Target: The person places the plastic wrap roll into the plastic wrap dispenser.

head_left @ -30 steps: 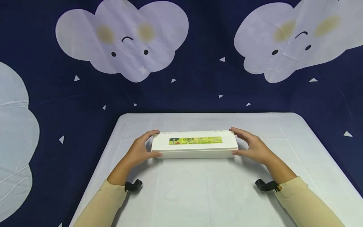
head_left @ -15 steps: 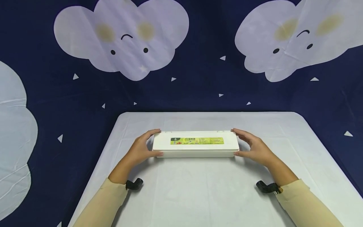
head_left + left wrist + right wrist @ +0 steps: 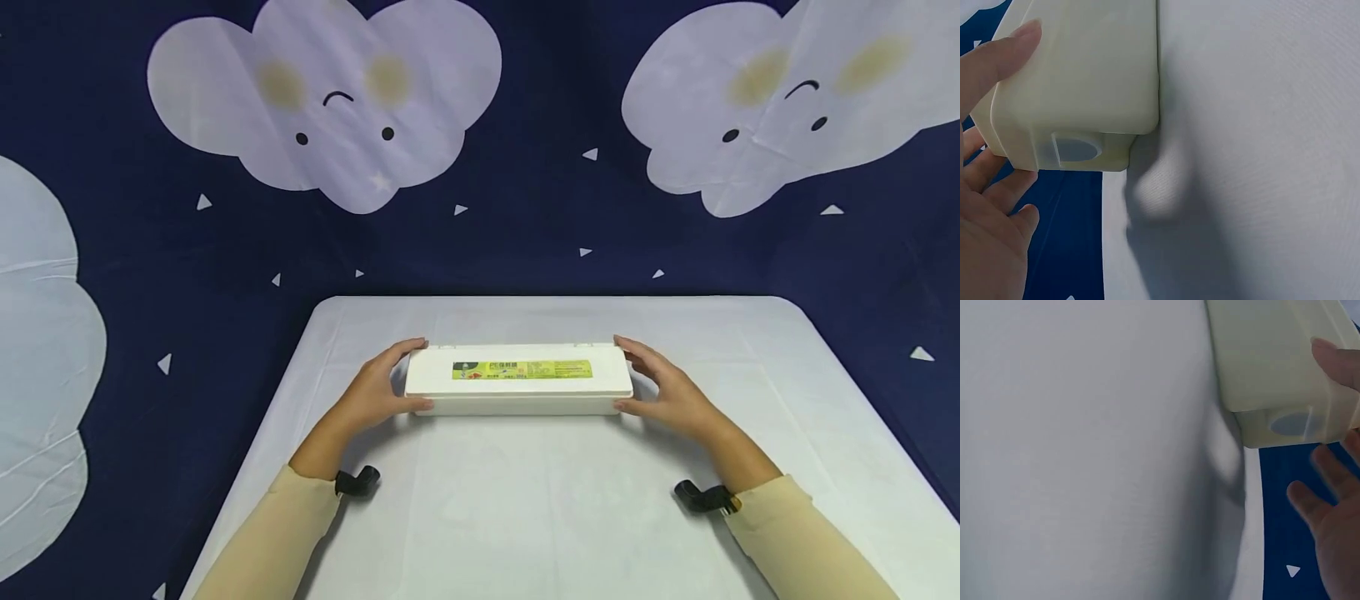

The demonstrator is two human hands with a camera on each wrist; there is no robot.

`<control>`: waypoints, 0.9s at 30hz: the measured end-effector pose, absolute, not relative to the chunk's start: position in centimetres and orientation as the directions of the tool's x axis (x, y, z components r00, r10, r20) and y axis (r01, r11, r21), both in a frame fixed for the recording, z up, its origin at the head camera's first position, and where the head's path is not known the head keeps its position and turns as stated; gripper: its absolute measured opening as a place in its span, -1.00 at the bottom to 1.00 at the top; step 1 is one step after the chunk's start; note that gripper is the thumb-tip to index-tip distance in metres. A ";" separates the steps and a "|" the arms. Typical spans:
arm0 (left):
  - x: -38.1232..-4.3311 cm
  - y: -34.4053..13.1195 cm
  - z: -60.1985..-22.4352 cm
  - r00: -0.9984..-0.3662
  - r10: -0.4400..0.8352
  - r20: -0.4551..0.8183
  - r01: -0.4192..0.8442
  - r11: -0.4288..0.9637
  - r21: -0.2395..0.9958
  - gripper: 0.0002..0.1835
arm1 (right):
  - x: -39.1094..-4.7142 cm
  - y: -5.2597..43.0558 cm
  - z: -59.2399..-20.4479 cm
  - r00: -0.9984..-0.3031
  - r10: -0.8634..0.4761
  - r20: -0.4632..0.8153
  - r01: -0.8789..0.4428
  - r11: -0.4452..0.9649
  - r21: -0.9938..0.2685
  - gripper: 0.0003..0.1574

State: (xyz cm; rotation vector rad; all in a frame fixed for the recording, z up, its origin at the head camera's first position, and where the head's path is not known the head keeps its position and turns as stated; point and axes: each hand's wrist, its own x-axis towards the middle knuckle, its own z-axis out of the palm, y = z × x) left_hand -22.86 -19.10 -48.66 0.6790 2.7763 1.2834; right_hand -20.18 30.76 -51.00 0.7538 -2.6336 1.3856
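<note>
A long white cling film box [image 3: 517, 406] lies across the table in the head view, its lid down. On the lid is a yellow-green label [image 3: 521, 370]. At the box's left end my left hand [image 3: 377, 388] grips it, thumb at the front and fingers at the back edge. My right hand [image 3: 666, 392] holds the right end in a like way. Up close in the left wrist view, the thumb [image 3: 1019, 47] presses the box's front wall. In the right wrist view the thumb [image 3: 1338, 360] touches the front too, while some lower fingers stand off the box.
A white-covered table [image 3: 525, 508] stretches in front of the box and to both sides. Behind it hangs a dark blue cloth [image 3: 525, 258] with cloud and triangle prints. Black wrist mounts [image 3: 358, 482] sit at both cuffs.
Hardly anything differs. The box sits very slightly farther right than a second ago, and both hands keep their places at its ends.
</note>
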 end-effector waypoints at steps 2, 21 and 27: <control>-22.7 -19.2 -48.7 -0.909 0.389 0.151 0.367 0.573 0.733 0.12 | -20.1 30.8 -51.4 -0.883 -0.391 0.259 -0.438 0.490 -0.754 0.33; -22.7 -19.3 -49.1 -0.889 0.436 0.138 0.378 0.530 0.759 0.16 | -19.2 29.8 -51.6 -0.908 -0.343 0.241 -0.392 0.494 -0.776 0.41; -22.8 -19.1 -49.4 -0.874 0.453 0.174 0.422 0.530 0.736 0.19 | -19.2 29.8 -51.7 -0.916 -0.320 0.241 -0.374 0.470 -0.799 0.45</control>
